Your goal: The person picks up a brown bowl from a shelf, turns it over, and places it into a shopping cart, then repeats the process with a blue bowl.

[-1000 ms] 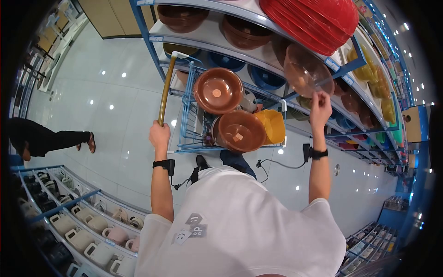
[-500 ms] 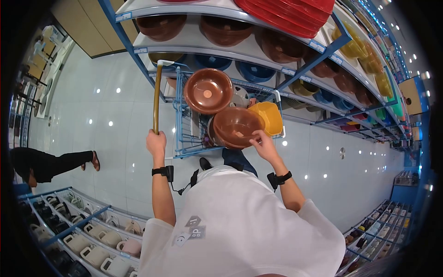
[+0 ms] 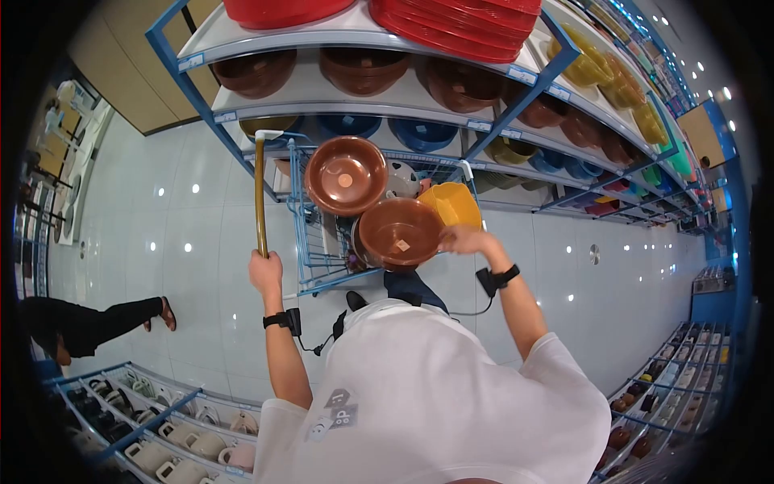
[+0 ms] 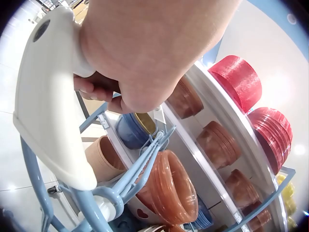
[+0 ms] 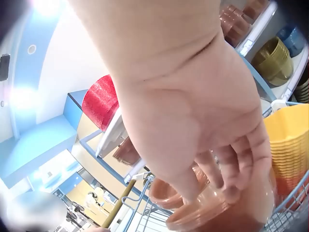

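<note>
My left hand (image 3: 266,273) grips the end of the gold-coloured handle bar (image 3: 260,198) of a blue wire shopping cart (image 3: 318,262). In the left wrist view its fingers (image 4: 99,91) curl around the bar beside the white end cap (image 4: 50,104). My right hand (image 3: 466,239) is at the right rim of a brown translucent plastic basin (image 3: 391,230) in the cart. Its thumb (image 5: 186,186) and curled fingers pinch the basin's side in the right wrist view. A second brown basin (image 3: 345,173) sits behind it, and a yellow ribbed container (image 3: 453,206) stands beside my right hand.
Blue-framed shelves (image 3: 403,109) beyond the cart hold brown, blue and olive basins, with red basins (image 3: 459,28) on top. Mugs (image 3: 173,436) fill a rack at the lower left. Another person's leg (image 3: 121,316) shows at far left.
My right hand has come from the shelf with a translucent basin to the front basin in the cart, then shifted slightly along its rim. My left hand keeps its grip on the handle.
</note>
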`<action>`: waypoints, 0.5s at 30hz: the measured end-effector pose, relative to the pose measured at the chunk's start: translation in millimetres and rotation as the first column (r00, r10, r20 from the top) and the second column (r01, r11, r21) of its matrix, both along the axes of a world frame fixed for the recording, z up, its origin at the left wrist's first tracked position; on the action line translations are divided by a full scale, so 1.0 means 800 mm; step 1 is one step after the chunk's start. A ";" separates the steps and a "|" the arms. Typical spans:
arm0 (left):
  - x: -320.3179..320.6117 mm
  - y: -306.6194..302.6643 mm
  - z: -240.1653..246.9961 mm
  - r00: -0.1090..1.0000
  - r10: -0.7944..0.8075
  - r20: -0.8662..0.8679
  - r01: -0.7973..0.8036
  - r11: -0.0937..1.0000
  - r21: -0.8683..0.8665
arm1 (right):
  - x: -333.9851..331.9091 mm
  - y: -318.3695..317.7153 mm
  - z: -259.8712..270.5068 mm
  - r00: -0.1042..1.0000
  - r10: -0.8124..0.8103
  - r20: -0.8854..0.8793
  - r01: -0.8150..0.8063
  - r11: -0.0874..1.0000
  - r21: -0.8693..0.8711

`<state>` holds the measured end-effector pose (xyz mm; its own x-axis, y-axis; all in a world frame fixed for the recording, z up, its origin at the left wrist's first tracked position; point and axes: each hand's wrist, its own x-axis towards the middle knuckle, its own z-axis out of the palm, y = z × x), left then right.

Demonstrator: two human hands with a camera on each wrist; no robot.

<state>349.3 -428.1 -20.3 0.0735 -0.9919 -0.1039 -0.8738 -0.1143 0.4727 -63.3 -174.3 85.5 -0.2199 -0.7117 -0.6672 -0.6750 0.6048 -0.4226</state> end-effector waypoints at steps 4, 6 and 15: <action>0.000 0.001 0.003 1.000 0.001 0.001 -0.001 1.000 0.003 | -0.073 -0.038 0.064 0.960 -0.110 -0.258 0.067 0.983 -0.168; 0.000 0.000 0.000 1.000 0.014 0.000 -0.014 1.000 0.013 | -0.103 -0.065 0.105 0.929 -0.191 -0.318 0.111 0.961 -0.254; -0.006 0.006 0.009 0.998 0.047 0.036 -0.047 0.999 0.019 | -0.238 -0.174 0.125 0.733 -0.251 -0.632 -0.034 0.915 -0.402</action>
<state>344.4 -423.1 -12.7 0.1240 -0.9850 -0.1197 -0.8833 -0.1645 0.4391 -253.5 -313.6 185.7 -0.5903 -0.8070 -0.0165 -0.8024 0.5889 -0.0962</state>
